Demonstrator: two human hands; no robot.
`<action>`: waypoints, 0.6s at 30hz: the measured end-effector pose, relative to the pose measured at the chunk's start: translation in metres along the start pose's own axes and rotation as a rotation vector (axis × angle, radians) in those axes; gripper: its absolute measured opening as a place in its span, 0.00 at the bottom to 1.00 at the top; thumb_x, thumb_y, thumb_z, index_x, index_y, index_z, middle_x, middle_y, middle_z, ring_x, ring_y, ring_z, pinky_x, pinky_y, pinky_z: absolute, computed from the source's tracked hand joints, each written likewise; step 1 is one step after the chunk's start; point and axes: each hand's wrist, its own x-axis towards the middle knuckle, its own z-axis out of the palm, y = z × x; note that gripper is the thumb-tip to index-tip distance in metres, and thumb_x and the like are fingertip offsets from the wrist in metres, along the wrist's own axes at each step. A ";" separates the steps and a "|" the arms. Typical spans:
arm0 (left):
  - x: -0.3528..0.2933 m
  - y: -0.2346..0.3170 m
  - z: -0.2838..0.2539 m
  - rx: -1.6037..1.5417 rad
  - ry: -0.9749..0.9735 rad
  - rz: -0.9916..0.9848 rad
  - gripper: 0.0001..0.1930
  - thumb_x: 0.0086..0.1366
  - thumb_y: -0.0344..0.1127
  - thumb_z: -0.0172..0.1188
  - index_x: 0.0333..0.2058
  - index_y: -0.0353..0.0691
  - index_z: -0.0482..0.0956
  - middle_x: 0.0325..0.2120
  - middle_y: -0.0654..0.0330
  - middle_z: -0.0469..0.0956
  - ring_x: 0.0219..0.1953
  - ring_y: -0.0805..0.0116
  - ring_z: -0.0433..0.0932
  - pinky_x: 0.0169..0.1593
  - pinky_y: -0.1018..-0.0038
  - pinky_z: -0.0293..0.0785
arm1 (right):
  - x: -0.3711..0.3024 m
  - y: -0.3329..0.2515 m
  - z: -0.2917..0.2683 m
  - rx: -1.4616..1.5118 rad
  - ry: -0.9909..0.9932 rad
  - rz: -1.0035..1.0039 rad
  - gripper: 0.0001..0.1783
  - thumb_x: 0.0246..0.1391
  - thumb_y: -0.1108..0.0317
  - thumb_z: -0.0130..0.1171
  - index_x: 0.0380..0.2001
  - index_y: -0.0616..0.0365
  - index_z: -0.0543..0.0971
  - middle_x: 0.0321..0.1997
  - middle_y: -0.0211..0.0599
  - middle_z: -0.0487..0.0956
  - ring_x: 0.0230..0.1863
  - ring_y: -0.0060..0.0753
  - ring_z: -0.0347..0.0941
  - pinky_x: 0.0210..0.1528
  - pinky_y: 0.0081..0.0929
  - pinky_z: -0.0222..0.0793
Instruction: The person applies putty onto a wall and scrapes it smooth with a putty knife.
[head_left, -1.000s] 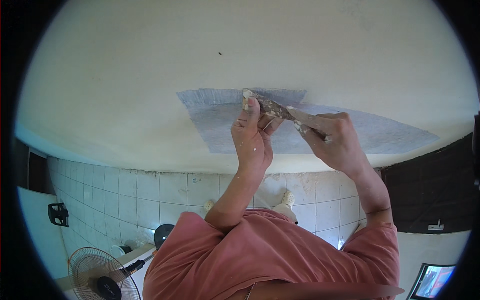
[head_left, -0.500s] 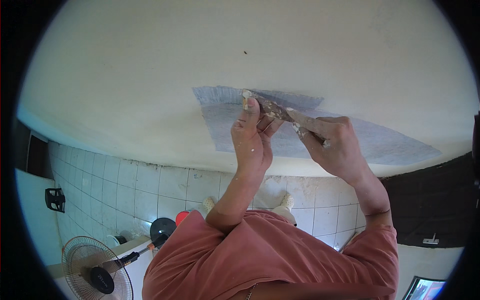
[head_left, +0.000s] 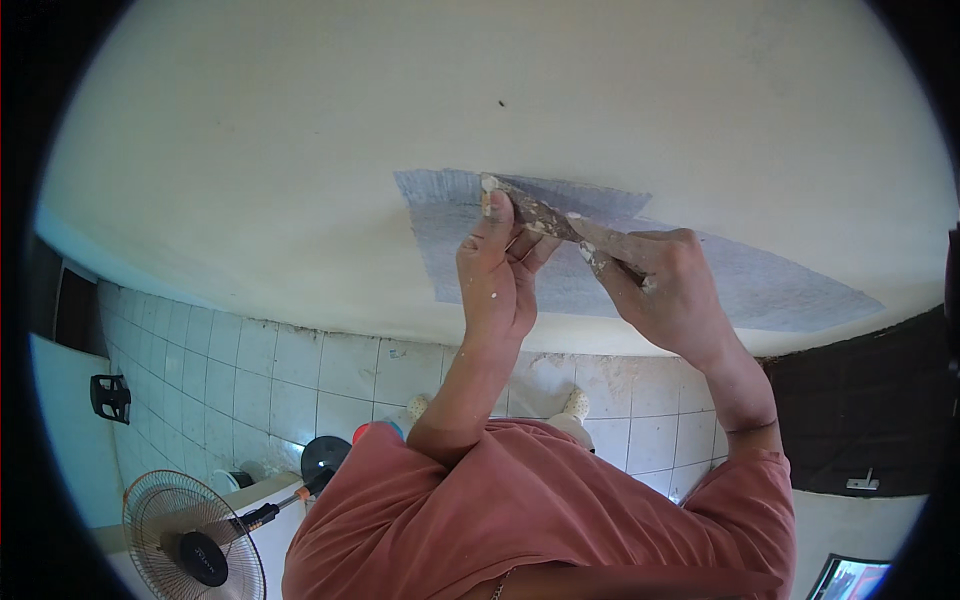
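In front of the wall, a flat putty knife (head_left: 540,214), brown and crusted with white filler, slants between my two hands. My left hand (head_left: 494,285) pinches its upper left end, thumb upright against a yellowish part capped with a white blob. Fingers of my right hand (head_left: 668,285) close round the lower right end, the index finger stretched along it. Whether this is one tool or two overlapping ones I cannot tell. Behind the hands spreads a grey patch (head_left: 770,280) on the cream wall (head_left: 300,130). White specks dot my left hand.
White floor tiles (head_left: 345,355) run along the wall's foot. A standing fan (head_left: 195,540) is at lower left, near a round black base (head_left: 325,457) and a partly hidden red object (head_left: 361,432). A dark door (head_left: 850,400) with a metal handle stands right, a lit screen (head_left: 850,580) below.
My left hand has shifted slightly left and up against the wall, its grip unchanged. The right hand stays nearly in place. A bit of blue now shows beside the red object.
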 end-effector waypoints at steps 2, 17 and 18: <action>-0.001 0.000 -0.001 0.021 -0.023 0.004 0.13 0.62 0.41 0.52 0.33 0.35 0.73 0.26 0.58 0.76 0.28 0.73 0.78 0.34 0.77 0.79 | -0.002 0.001 -0.001 0.037 0.010 -0.004 0.19 0.44 0.73 0.55 0.43 0.56 0.76 0.15 0.44 0.72 0.15 0.41 0.69 0.19 0.33 0.63; -0.005 0.018 -0.011 0.066 0.032 0.001 0.13 0.62 0.41 0.51 0.32 0.36 0.73 0.26 0.59 0.76 0.27 0.74 0.78 0.31 0.80 0.78 | 0.006 -0.014 0.010 -0.046 0.002 -0.144 0.18 0.46 0.73 0.53 0.44 0.55 0.75 0.13 0.42 0.71 0.15 0.40 0.70 0.19 0.32 0.64; -0.007 0.013 -0.005 0.033 0.040 -0.052 0.13 0.63 0.41 0.51 0.32 0.36 0.73 0.26 0.59 0.76 0.27 0.72 0.78 0.31 0.80 0.78 | 0.005 -0.015 0.008 -0.044 0.000 -0.156 0.18 0.46 0.73 0.53 0.44 0.55 0.75 0.13 0.42 0.71 0.15 0.40 0.70 0.19 0.32 0.64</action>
